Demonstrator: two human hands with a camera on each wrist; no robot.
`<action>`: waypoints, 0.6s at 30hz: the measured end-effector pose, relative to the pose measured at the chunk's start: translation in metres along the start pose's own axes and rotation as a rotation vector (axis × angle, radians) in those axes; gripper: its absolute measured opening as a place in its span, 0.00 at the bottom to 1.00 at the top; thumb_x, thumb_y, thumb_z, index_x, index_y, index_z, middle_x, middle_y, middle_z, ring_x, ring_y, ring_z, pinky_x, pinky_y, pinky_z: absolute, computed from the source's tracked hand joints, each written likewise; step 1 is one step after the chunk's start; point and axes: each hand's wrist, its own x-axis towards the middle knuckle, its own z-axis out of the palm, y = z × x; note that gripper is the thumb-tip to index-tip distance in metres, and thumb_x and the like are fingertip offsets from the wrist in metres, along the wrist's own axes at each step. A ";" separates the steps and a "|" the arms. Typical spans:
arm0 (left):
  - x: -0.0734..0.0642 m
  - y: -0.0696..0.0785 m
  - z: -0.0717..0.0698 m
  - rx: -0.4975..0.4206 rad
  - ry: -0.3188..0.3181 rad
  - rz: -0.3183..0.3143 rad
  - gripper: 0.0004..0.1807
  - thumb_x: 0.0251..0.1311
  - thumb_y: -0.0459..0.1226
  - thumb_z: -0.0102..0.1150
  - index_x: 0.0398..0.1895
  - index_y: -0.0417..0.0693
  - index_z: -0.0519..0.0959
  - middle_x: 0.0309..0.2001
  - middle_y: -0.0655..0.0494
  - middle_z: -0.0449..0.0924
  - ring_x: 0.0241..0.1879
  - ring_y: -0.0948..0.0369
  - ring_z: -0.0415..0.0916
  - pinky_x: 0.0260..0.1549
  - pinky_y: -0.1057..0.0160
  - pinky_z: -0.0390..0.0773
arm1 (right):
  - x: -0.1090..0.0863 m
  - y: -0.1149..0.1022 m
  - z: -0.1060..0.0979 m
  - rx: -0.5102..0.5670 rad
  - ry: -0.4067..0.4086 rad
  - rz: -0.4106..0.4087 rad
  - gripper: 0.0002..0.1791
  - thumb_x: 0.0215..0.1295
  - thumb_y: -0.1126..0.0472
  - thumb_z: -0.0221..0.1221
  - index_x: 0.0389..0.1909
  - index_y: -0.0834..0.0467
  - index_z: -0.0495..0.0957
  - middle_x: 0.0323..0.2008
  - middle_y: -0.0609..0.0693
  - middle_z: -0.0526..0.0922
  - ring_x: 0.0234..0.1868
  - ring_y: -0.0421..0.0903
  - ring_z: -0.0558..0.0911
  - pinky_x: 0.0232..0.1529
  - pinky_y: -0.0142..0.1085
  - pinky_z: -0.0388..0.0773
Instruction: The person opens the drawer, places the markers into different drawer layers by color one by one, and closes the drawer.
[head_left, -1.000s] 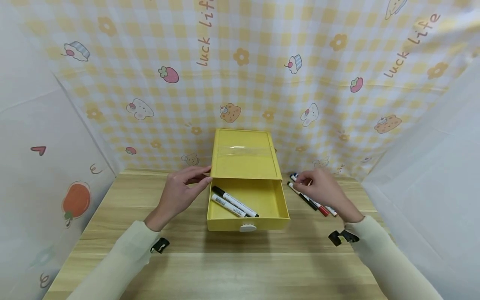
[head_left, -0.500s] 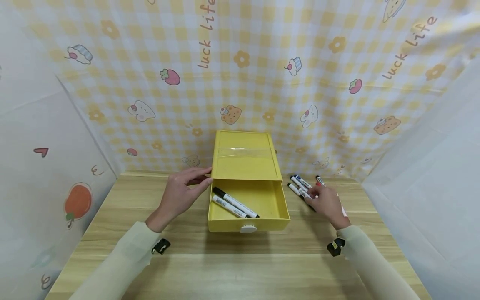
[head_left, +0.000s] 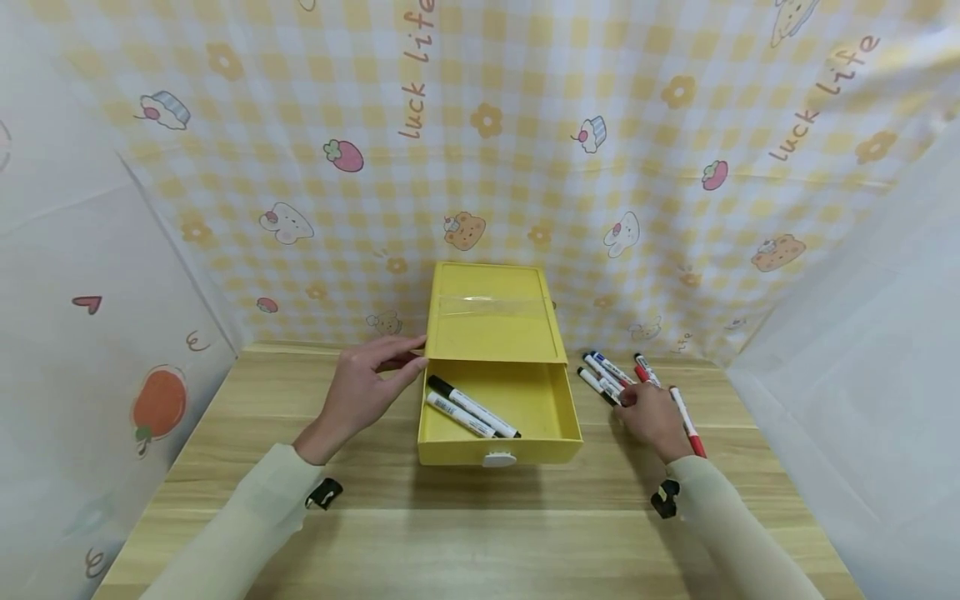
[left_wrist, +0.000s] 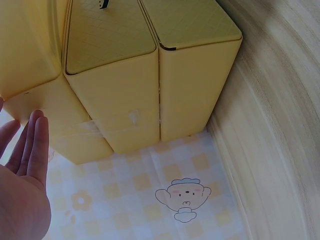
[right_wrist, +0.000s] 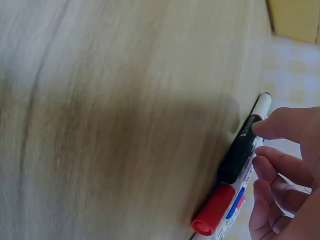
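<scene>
A yellow drawer box (head_left: 495,321) stands mid-table with its drawer (head_left: 501,450) pulled out. Inside lie a black-capped marker (head_left: 483,417) and a white marker (head_left: 453,412). My left hand (head_left: 367,387) touches the box's left side with its fingertips, fingers fairly straight; in the left wrist view this hand (left_wrist: 27,175) is beside the yellow wall. At the right, my right hand (head_left: 656,421) is over a group of markers (head_left: 611,367). Seen from the right wrist, its thumb and curled fingers pinch a black-and-white marker (right_wrist: 237,155); a red-capped marker (right_wrist: 215,210) lies beside it.
A marker with a red end (head_left: 686,421) lies right of my right hand, and another marker (head_left: 647,371) lies behind it. The checked cloth (head_left: 480,167) hangs at the back. White sheets (head_left: 885,375) border the wooden table (head_left: 480,542).
My right hand came down from above the markers into the group, then shifted slightly left. The markers are spread apart, some farther right. My left hand stays at the box's side.
</scene>
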 end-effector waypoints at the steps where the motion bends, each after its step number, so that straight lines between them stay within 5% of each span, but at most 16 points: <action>1: 0.000 0.000 0.000 -0.001 0.000 0.000 0.17 0.65 0.24 0.76 0.57 0.34 0.89 0.50 0.45 0.92 0.42 0.51 0.92 0.44 0.70 0.89 | 0.000 0.000 0.001 -0.008 0.000 0.000 0.10 0.63 0.61 0.71 0.41 0.63 0.90 0.36 0.56 0.89 0.32 0.52 0.81 0.34 0.49 0.81; 8: 0.000 0.001 0.000 -0.004 -0.002 -0.012 0.17 0.65 0.24 0.76 0.57 0.34 0.90 0.50 0.45 0.92 0.43 0.51 0.92 0.45 0.70 0.88 | 0.001 0.000 0.005 -0.017 -0.012 0.025 0.14 0.64 0.60 0.72 0.45 0.66 0.90 0.41 0.62 0.90 0.34 0.54 0.84 0.34 0.52 0.85; 18: 0.000 0.001 0.000 0.006 -0.007 -0.015 0.17 0.66 0.25 0.76 0.57 0.35 0.90 0.50 0.45 0.92 0.43 0.52 0.92 0.44 0.70 0.89 | -0.001 -0.003 0.009 -0.033 -0.024 0.068 0.12 0.64 0.58 0.73 0.41 0.62 0.90 0.35 0.56 0.88 0.32 0.54 0.83 0.27 0.53 0.84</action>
